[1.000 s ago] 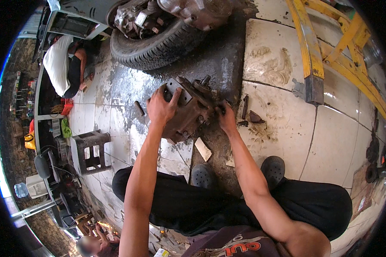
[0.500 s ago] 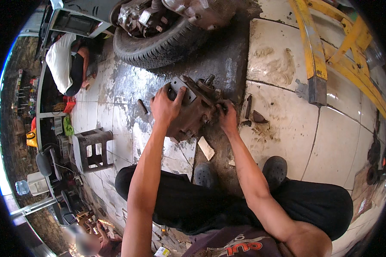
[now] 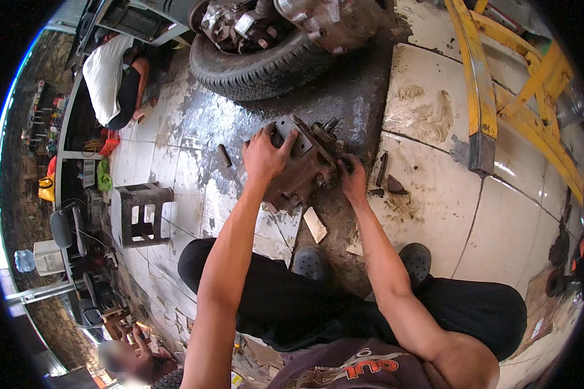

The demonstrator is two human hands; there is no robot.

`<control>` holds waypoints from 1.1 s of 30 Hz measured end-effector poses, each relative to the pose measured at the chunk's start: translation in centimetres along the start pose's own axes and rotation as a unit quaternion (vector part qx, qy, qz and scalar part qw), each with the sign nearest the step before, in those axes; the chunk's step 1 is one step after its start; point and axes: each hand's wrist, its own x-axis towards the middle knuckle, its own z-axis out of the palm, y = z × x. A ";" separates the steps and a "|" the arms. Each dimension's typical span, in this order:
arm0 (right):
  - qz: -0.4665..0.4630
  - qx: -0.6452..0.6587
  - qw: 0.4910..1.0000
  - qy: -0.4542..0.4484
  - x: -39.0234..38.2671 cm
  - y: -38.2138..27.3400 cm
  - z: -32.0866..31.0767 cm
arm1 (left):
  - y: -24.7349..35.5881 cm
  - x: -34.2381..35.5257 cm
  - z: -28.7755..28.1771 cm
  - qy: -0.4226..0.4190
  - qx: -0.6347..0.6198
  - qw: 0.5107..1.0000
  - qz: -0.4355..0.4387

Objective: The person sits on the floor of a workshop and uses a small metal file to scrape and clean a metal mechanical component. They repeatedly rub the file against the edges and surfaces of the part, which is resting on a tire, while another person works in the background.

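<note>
A greasy brown metal housing (image 3: 291, 183) lies on the dark, wet floor between my hands, with a drilled flat plate (image 3: 303, 142) and a short shaft (image 3: 328, 130) on its upper end. My left hand (image 3: 265, 155) grips the housing at the plate's left edge, thumb on the plate. My right hand (image 3: 353, 175) is closed at the housing's right side, fingertips on or beside a small dark fitting I cannot make out. A short rod (image 3: 224, 155), a dark bar (image 3: 381, 170) and a tile scrap (image 3: 315, 224) lie nearby.
A tire (image 3: 246, 81) with greasy machinery (image 3: 321, 19) is ahead. A yellow steel frame (image 3: 477, 84) stands right, a plastic stool (image 3: 143, 214) left. A crouching co-worker (image 3: 104, 81) is at upper left, another person (image 3: 139, 356) at lower left. My shod feet (image 3: 415, 262) are below.
The whole view has shifted slightly rightward. Both my hands stay on or beside the housing, with small changes in my right fingers. The person at lower left has moved slightly.
</note>
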 end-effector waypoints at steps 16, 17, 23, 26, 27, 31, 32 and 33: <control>0.086 0.142 0.986 0.029 -0.2 1.3 0.5 | 0.4 -0.3 0.0 0.014 -0.015 1.000 0.013; 0.092 0.143 0.985 0.023 -0.2 1.3 0.4 | 0.2 -0.3 0.0 0.012 -0.014 1.000 0.014; 0.032 0.048 0.998 0.017 -0.8 -0.5 -0.2 | 0.3 -0.1 0.3 0.031 -0.005 0.999 0.020; 0.042 0.052 0.998 -0.009 -0.8 -2.7 0.1 | -0.8 -0.6 0.5 0.035 -0.002 0.999 0.016; 0.050 0.069 0.996 0.011 -1.0 -2.9 0.5 | -0.8 -0.7 0.4 0.040 0.000 0.999 0.017; 0.047 0.057 0.996 0.048 -0.6 0.5 0.3 | 0.6 -0.5 0.4 0.039 -0.004 0.999 0.025; 0.037 0.038 0.998 0.042 -0.4 1.3 -0.1 | 0.7 -0.4 0.5 0.045 -0.003 0.999 0.026; 0.025 0.035 0.998 0.041 -0.7 0.9 0.5 | -0.1 -0.5 0.6 0.050 0.004 0.999 0.019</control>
